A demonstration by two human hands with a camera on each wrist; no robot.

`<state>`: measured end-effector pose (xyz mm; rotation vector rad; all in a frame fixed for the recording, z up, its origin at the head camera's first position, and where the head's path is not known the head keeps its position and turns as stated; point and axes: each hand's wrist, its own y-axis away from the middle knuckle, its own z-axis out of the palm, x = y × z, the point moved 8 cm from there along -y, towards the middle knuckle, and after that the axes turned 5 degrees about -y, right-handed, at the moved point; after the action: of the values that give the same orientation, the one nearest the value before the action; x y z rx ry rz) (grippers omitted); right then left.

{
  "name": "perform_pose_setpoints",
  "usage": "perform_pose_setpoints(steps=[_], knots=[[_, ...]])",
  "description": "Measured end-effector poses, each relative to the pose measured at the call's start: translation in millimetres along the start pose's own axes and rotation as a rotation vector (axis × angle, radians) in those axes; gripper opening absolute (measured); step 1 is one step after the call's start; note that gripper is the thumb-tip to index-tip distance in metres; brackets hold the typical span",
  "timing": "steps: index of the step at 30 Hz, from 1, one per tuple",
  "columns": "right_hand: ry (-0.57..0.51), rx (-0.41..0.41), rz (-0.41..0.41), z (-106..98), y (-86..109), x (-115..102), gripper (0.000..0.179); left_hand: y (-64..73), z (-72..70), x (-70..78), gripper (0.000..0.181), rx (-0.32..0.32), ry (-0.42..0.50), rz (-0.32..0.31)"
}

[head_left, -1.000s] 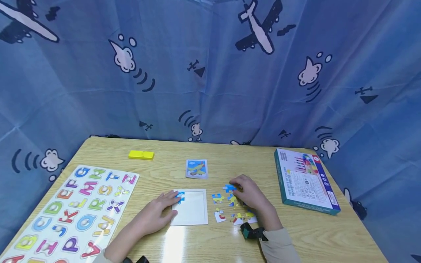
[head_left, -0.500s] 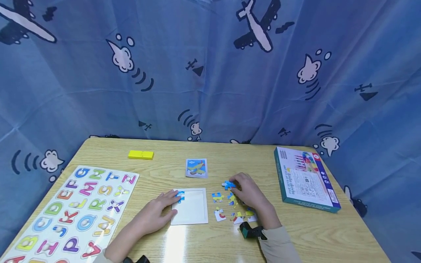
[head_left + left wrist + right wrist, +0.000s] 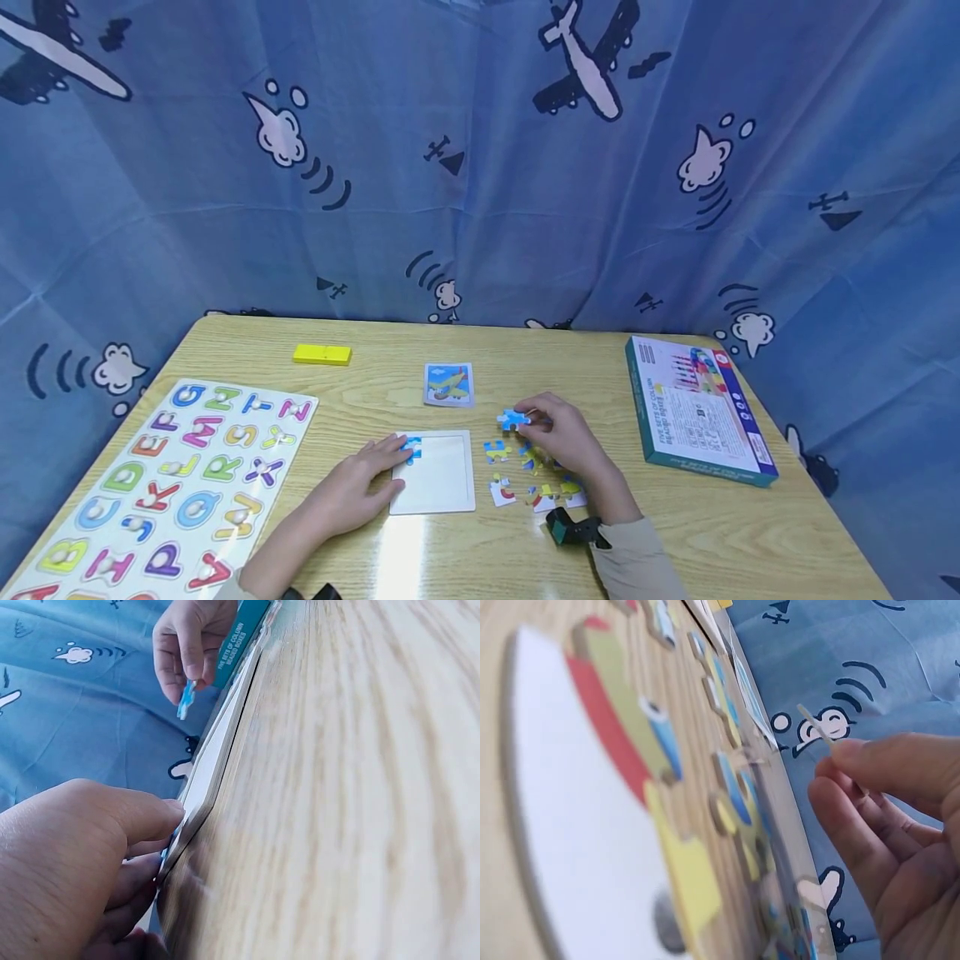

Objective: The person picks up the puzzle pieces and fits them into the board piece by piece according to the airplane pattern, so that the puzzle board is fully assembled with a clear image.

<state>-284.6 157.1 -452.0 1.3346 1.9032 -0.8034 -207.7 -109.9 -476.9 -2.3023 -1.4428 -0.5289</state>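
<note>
My right hand [image 3: 566, 433] pinches a blue jigsaw piece [image 3: 511, 419] between thumb and fingers, raised above the table; in the right wrist view this piece appears edge-on as a thin sliver. In the left wrist view the same piece hangs from the fingertips, clear of the tray. My left hand [image 3: 356, 492] rests at the left side of a white puzzle tray [image 3: 438, 492], fingertips over its upper left corner and thumb lower on the edge. A blue and white piece [image 3: 415, 450] lies in that corner, partly under the fingers.
Several loose jigsaw pieces [image 3: 497, 451] lie right of the tray. Behind it is a picture card of a plane [image 3: 448, 385]. An alphabet board [image 3: 176, 467] lies at left, a yellow block [image 3: 322, 354] at the back, and a boxed set [image 3: 697, 408] at right.
My right hand has picked up the blue piece from among the loose pieces and moved it slightly left and upward. The left hand has stayed at the tray.
</note>
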Motion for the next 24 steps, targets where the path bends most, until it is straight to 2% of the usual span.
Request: perform_pose_setpoints(steps=[5,11,16,24], knots=[[-0.047,-0.037,-0.019,7,0.5,-5,0.023,0.2,0.1,0.1,0.043,-0.001,0.004,0.000],[-0.054,-0.099,-0.074,20,1.6,-13,0.022,0.4,0.3,-0.2,0.044,-0.005,0.004,-0.003],[-0.071,-0.132,-0.078,32,2.0,-20,0.022,0.3,0.7,-0.6,0.047,-0.007,0.004,-0.005],[-0.036,-0.189,-0.144,53,1.3,-43,0.023,0.3,0.5,-1.0,0.048,-0.016,0.001,-0.012]])
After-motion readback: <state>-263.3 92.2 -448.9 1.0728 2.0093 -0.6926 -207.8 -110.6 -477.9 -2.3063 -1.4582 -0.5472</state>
